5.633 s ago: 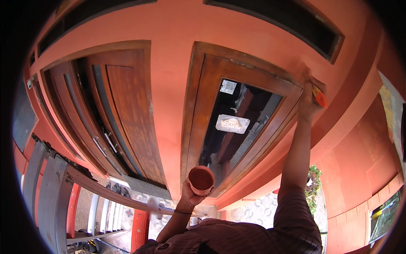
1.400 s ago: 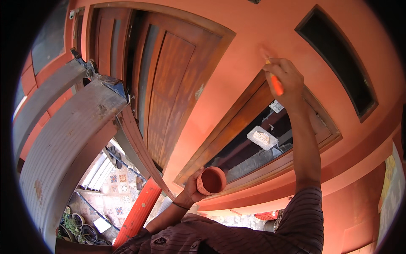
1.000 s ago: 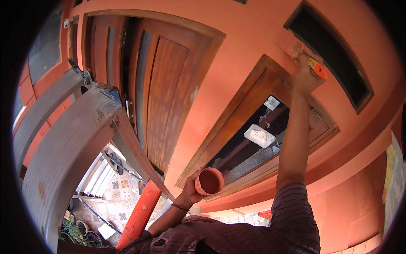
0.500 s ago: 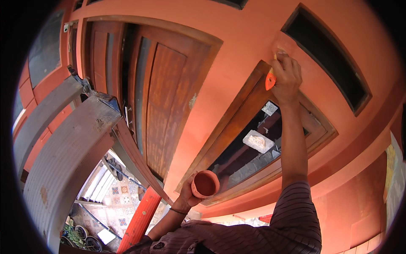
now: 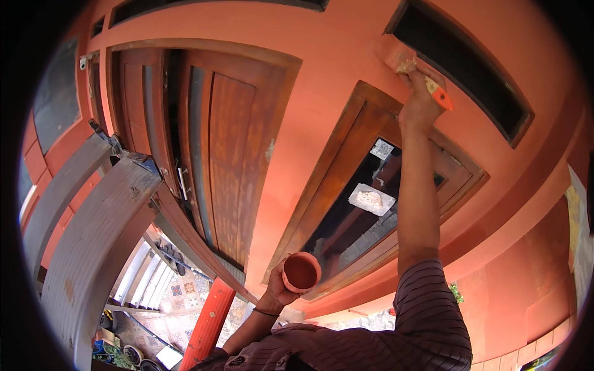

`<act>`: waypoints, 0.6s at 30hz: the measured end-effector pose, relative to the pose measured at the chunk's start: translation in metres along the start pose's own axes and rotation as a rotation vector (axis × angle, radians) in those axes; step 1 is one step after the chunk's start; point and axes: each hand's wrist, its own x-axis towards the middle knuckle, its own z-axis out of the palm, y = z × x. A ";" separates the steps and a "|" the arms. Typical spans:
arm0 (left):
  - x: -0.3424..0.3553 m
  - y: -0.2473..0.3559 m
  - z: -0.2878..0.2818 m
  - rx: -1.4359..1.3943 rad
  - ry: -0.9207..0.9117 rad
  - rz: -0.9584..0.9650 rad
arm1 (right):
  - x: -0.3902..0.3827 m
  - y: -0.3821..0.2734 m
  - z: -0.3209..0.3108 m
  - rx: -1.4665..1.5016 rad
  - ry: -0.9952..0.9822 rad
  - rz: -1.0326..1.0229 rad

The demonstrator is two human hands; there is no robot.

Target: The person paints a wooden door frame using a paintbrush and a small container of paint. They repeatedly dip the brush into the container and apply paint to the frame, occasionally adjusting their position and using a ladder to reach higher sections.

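Observation:
My right hand, raised high with the arm stretched out, grips a paintbrush whose pale handle ends in bright orange. Its bristles are coated in salmon paint and lie against the orange wall, just beside a corner of a dark vent opening. Lower down, my left hand is wrapped around a small round paint cup, held with its mouth facing up. Reddish-brown paint shows inside it.
A wooden-framed window sits below my right hand, with a white patch on its glass. Wooden doors are to the left. A metal ladder stands close on my left, near a red post. Patterned floor tiles lie far below.
The brush has swung round in my right hand: its orange handle end pointed down-left and now points down-right. My left hand keeps holding the cup. The whole view has shifted slightly.

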 end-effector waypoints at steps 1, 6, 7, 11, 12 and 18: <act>0.000 0.001 -0.001 0.011 0.006 0.009 | -0.008 0.004 -0.005 0.041 0.033 0.095; -0.002 0.003 -0.011 0.010 -0.026 0.011 | -0.034 -0.030 -0.046 -0.509 0.032 -0.066; 0.001 0.003 -0.008 0.005 -0.029 0.003 | -0.027 -0.036 -0.053 -0.582 0.046 -0.102; -0.003 0.006 0.004 0.012 0.022 0.000 | -0.002 -0.063 -0.050 -0.921 -0.021 -0.717; -0.003 0.006 0.001 0.017 0.015 0.006 | 0.006 -0.055 -0.043 -0.954 -0.030 -0.726; 0.001 -0.001 -0.002 0.027 -0.060 -0.039 | -0.020 0.000 0.035 -1.001 -0.312 -0.694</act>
